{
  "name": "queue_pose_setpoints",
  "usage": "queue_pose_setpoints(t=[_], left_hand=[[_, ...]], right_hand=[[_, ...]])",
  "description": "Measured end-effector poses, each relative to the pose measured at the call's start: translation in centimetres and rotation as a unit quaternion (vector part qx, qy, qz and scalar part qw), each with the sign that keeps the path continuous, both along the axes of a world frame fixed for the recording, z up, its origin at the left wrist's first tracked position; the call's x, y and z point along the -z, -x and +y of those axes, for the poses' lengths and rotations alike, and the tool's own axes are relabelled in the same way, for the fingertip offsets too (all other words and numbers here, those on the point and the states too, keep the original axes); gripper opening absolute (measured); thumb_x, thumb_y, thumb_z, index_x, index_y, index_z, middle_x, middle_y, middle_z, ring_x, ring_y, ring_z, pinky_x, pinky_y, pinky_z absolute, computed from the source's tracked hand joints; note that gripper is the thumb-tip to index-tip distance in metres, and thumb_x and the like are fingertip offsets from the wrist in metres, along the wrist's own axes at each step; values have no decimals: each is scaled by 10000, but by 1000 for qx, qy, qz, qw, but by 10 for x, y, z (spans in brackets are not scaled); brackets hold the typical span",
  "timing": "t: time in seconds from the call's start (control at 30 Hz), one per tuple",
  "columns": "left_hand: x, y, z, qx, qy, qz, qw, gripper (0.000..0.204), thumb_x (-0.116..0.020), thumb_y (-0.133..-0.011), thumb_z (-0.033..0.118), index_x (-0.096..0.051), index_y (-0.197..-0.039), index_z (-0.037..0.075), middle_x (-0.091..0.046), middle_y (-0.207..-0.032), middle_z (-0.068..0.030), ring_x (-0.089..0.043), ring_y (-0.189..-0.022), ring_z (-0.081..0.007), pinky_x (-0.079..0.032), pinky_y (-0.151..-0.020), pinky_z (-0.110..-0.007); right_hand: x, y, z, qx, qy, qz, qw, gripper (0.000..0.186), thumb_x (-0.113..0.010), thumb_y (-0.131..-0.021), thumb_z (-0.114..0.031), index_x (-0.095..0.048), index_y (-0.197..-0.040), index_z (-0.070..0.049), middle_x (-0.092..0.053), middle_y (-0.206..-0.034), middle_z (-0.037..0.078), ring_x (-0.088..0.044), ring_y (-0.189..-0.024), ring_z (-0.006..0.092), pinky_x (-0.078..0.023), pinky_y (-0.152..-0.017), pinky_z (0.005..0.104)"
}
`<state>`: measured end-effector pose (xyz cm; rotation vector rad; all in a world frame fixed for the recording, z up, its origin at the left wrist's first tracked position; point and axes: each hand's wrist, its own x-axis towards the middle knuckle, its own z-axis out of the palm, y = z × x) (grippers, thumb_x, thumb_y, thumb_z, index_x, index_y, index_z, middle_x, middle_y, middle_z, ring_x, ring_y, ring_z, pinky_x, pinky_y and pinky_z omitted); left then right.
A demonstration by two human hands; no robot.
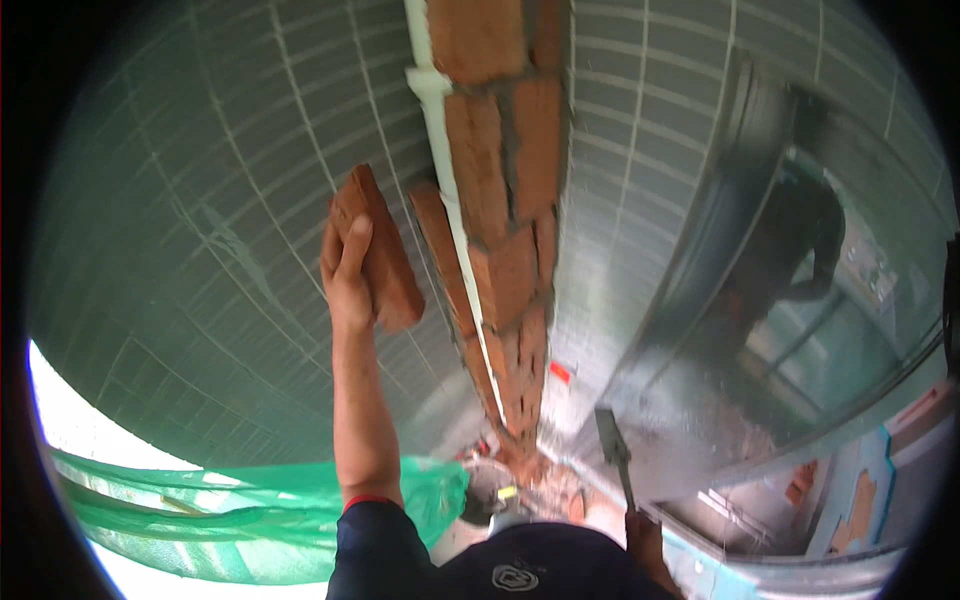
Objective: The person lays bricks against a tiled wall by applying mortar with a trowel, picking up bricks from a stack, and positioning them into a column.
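Note:
My left arm reaches up, and my left hand (348,265) is closed round a red clay brick (388,270). The brick is raised, apart in the picture from the brick column (502,270) on its right. That column is built of red bricks with grey mortar joints, and a white pipe (450,165) runs up along it. Low on the right, my right hand (645,545) grips a trowel (612,440) with a narrow blade pointing upward. Part of that hand is cut off by my dark shirt.
Grey tiled walls (270,200) rise on both sides of the column. A framed glass window (800,260) with reflections is at right. Green netting (250,500) hangs at lower left. A dark bucket (485,490) and rubble (540,480) lie at the column's foot.

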<state>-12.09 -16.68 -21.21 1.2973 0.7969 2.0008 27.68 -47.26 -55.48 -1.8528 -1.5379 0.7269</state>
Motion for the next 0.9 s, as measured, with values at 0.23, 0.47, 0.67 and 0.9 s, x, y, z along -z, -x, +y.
queue_pose_setpoints(t=[0.23,0.47,0.67,0.9], left_hand=[[223,-56,-109,382,463,-146,786,648,-679,-802,288,-424,-1339,30,-620,-993,-147,-645,-799,-269,-559,-709,-382],[294,-79,-157,472,610,-200,605,543,-608,-865,320,-473,-1264,-24,-618,-999,-180,-643,-826,-322,-548,-740,-411],[334,-67,-160,510,607,-263,550,531,-502,-912,329,-423,-1301,-23,-593,-997,-247,-612,-850,-370,-514,-758,-432],[320,-74,-161,467,659,-272,523,509,-505,-912,277,-432,-1306,-37,-603,-1032,-245,-625,-824,-398,-542,-721,-461]], right_hand=[[-70,18,65,-94,-2,28,995,320,-513,-938,-329,-581,-831,-35,-577,-633,184,-595,-586,360,-447,-537,425],[-42,15,61,-137,132,10,982,357,-507,-935,-380,-616,-871,-47,-620,-685,184,-611,-662,385,-458,-590,452],[-55,11,65,-187,129,-8,974,351,-501,-936,-372,-615,-863,-48,-610,-674,183,-602,-649,395,-460,-582,451],[-33,1,68,-207,204,-119,949,311,-476,-925,-339,-587,-866,-55,-622,-663,139,-622,-639,367,-490,-550,444]])
